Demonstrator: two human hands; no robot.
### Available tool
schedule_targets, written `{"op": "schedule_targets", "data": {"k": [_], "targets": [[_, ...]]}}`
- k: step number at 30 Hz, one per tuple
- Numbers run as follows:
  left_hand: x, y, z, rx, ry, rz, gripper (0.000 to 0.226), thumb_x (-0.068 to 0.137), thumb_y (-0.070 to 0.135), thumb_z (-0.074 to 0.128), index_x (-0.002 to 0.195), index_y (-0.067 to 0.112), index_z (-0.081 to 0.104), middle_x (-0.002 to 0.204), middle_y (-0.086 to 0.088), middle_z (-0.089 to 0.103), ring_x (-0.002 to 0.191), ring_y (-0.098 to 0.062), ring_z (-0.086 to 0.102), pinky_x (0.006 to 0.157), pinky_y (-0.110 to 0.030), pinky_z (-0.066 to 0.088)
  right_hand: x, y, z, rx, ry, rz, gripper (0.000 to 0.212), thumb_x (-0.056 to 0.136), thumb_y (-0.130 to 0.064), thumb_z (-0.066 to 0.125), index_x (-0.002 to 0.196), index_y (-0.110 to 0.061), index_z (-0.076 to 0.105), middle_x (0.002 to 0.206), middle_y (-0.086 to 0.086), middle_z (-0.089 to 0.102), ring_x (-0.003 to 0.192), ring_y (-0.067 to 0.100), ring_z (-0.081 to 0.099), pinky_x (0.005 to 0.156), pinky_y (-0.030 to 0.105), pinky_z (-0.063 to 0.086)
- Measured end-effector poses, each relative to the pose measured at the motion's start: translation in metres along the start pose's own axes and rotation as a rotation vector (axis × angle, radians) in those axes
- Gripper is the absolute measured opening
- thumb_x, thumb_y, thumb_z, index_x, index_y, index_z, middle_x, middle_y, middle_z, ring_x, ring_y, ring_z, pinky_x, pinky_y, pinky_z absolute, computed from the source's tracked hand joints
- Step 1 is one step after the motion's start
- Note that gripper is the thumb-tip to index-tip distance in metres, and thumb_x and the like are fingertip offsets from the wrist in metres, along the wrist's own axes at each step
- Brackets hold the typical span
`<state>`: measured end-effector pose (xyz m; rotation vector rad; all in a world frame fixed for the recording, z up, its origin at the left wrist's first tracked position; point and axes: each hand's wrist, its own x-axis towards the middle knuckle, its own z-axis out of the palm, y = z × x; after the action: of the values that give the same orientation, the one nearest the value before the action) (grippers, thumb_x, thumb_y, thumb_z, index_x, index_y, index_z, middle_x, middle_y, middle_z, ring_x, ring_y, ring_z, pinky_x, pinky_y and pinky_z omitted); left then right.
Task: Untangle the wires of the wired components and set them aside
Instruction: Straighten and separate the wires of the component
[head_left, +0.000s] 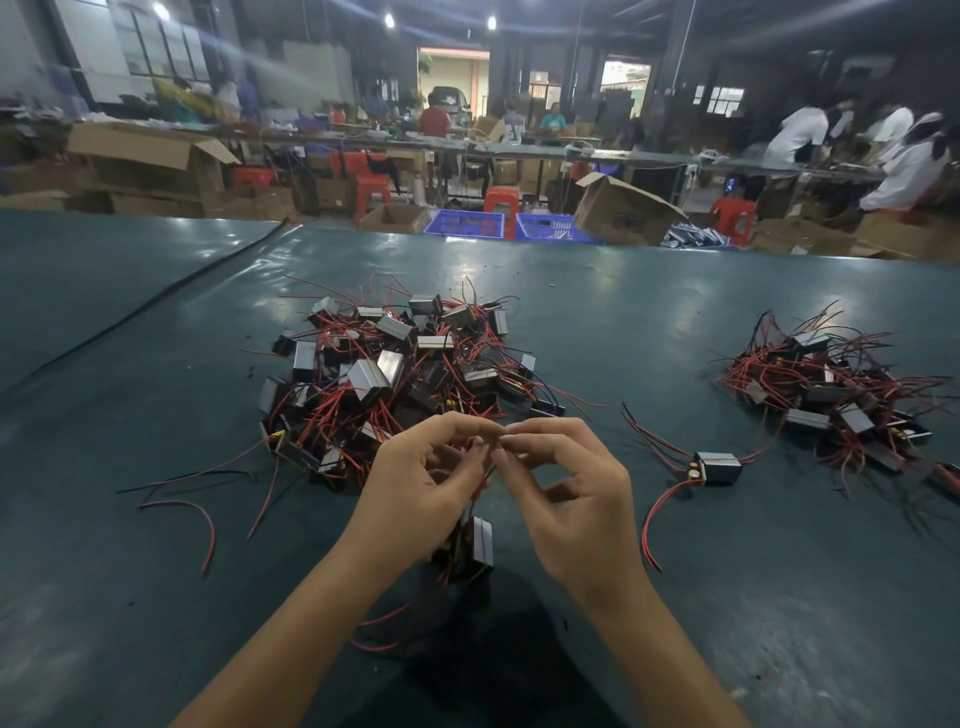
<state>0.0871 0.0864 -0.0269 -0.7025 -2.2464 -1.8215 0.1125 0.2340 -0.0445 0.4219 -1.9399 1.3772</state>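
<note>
We see the left hand and right hand, each grip pinched closed on the red wires of a boxy component hanging beneath them, near the tangled pile on the green tabletop.

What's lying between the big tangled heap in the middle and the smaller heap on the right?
In the head view, a single wired component lies there on the green table, its red and black wires splayed out.

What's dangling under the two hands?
A boxy component hangs by red wires pinched by the left hand and right hand. The hands cover the wires' tops.
</note>
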Motion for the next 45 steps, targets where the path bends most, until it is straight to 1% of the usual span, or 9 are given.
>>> {"op": "schedule_targets", "data": {"k": [5,8,11,16,22,30,37,41,45], "targets": [[0.002,-0.001,-0.002,-0.056,0.0,-0.007,0.033,0.084,0.007,0.073,0.107,0.028,0.063,0.082,-0.001,0.072,0.077,-0.02,0.071,0.075,-0.038,0.06,-0.001,0.003,0.001,-0.046,0.007,-0.071,0.012,0.084,-0.011,0.074,0.095,-0.007,0.075,0.105,-0.003,0.066,0.086,0.009,0.067,0.052,0.009,0.046],[0.003,-0.001,-0.003,-0.107,-0.014,-0.015,0.035,0.074,0.026,0.075,0.107,0.026,0.063,0.082,-0.004,0.074,0.078,-0.025,0.071,0.075,-0.029,0.058,0.0,0.003,0.0,-0.056,0.039,-0.084,0.011,0.083,-0.007,0.075,0.094,-0.007,0.075,0.104,-0.002,0.068,0.084,0.007,0.067,0.05,0.009,0.044],[0.003,-0.002,-0.004,-0.16,-0.042,-0.046,0.037,0.072,0.029,0.074,0.107,0.024,0.064,0.082,-0.003,0.075,0.078,-0.018,0.072,0.071,-0.02,0.055,0.0,0.003,-0.002,-0.059,0.014,-0.076,0.011,0.084,-0.007,0.074,0.095,-0.007,0.075,0.098,-0.003,0.069,0.083,0.007,0.067,0.053,0.01,0.045],[0.005,-0.005,-0.004,-0.265,-0.08,-0.119,0.032,0.079,0.006,0.074,0.107,0.019,0.064,0.083,-0.001,0.076,0.082,-0.013,0.073,0.073,-0.017,0.054,0.001,0.003,-0.003,0.006,0.026,0.041,0.013,0.084,-0.006,0.074,0.095,-0.01,0.076,0.087,-0.008,0.071,0.08,0.008,0.068,0.057,0.012,0.046],[0.004,-0.006,-0.001,-0.403,-0.045,-0.215,0.046,0.061,0.024,0.079,0.104,0.014,0.067,0.083,-0.007,0.076,0.079,-0.015,0.074,0.069,-0.017,0.054,0.001,0.002,-0.002,0.122,0.054,0.186,0.022,0.083,-0.008,0.075,0.096,-0.025,0.073,0.081,-0.013,0.073,0.073,0.007,0.07,0.056,0.019,0.053],[0.003,-0.006,0.0,-0.293,-0.043,-0.078,0.035,0.067,0.024,0.08,0.1,0.022,0.069,0.081,-0.001,0.075,0.08,-0.011,0.072,0.07,-0.017,0.054,0.005,0.003,-0.008,-0.027,-0.014,0.06,0.01,0.084,-0.014,0.073,0.093,-0.016,0.076,0.081,-0.01,0.068,0.073,0.01,0.066,0.061,0.015,0.048],[0.002,-0.004,0.001,-0.303,-0.105,-0.119,0.023,0.069,0.02,0.078,0.09,0.015,0.074,0.079,-0.007,0.076,0.074,-0.017,0.074,0.064,-0.016,0.053,0.006,0.003,-0.011,-0.099,-0.041,0.0,0.01,0.085,-0.009,0.072,0.093,-0.015,0.075,0.083,-0.008,0.066,0.071,0.011,0.063,0.059,0.02,0.05],[0.003,-0.005,-0.001,-0.235,-0.129,-0.135,0.012,0.074,0.022,0.075,0.084,0.015,0.075,0.075,-0.007,0.075,0.071,-0.02,0.073,0.067,-0.03,0.058,0.006,0.002,-0.013,-0.141,-0.076,-0.006,0.008,0.088,-0.009,0.07,0.093,-0.012,0.075,0.086,-0.007,0.065,0.075,0.012,0.062,0.06,0.018,0.048],[0.003,-0.006,-0.003,-0.216,-0.15,-0.152,0.006,0.083,0.01,0.072,0.088,0.013,0.072,0.076,-0.004,0.075,0.071,-0.017,0.073,0.067,-0.019,0.054,0.006,0.004,-0.016,-0.187,-0.136,-0.024,0.012,0.088,-0.007,0.069,0.099,-0.009,0.074,0.09,-0.007,0.064,0.08,0.011,0.062,0.061,0.017,0.049]]}}
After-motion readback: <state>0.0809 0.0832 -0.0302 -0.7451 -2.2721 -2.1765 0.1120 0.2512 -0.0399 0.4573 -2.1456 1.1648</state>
